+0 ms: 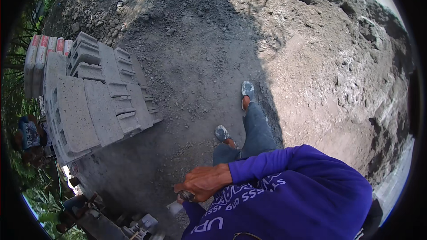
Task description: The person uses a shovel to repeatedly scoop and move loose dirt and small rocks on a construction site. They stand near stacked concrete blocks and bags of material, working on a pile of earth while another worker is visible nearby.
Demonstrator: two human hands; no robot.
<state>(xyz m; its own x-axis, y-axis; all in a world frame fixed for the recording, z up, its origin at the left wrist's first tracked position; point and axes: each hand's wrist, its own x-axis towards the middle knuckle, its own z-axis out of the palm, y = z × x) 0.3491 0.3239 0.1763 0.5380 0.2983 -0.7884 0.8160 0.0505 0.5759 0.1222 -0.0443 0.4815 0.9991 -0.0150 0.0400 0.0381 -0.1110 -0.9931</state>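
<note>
My right hand reaches across the front of my purple shirt, coming out of a purple sleeve. Its fingers are curled round a small greyish, rounded thing that I cannot identify. Just below is the end of my left sleeve, close to the right hand. Only a sliver of my left hand shows there, so its fingers are hidden. A pale, flat-looking piece sticks out beside the hands; whether either one holds it, I cannot make out.
Hollow concrete blocks are stacked at the left, with filled paper sacks behind. A person is at the far left, others lower down. Rough, lumpy soil rises at the right; loose stones lie at the top.
</note>
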